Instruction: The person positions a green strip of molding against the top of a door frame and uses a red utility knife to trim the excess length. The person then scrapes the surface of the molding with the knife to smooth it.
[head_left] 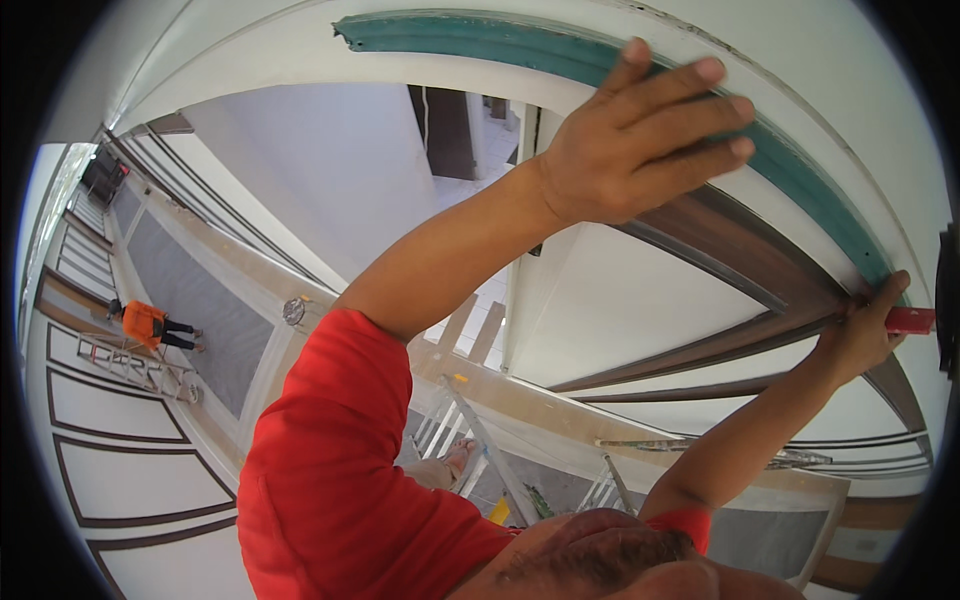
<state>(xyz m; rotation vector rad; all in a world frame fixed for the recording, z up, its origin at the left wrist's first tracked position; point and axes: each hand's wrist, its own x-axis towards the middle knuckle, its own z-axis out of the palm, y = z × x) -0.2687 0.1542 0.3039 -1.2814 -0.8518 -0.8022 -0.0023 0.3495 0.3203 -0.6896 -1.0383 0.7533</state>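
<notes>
Although the wide lens bends its line, the green strip [540, 52] is plainly seen overhead, lying along the pale surface and running from the upper middle to the far right. Its left end is ragged, and small dark holes show near both ends. In my judgement it is light for its length, fairly stiff across its profile but liable to flex along its run; the smooth face may slip under a flat palm, and the ragged end may crack. It is best held by both long edges, at two well-spaced points, clear of that end.

The left hand [650, 140] is open, fingers extended and slightly apart, overlapping the strip; firm contact cannot be confirmed. The right hand [865, 335] is at the strip's right end, one finger reaching up to it. A red object [910, 320] shows just beside that hand; whether the fingers close on it cannot be told.

Below the strip are brown trim [735, 240] and a white panel [610, 300]. Lower down stands a stepladder [490, 455]. Well apart, at far left, is a co-worker in an orange top [145, 324], near another ladder [135, 365].
</notes>
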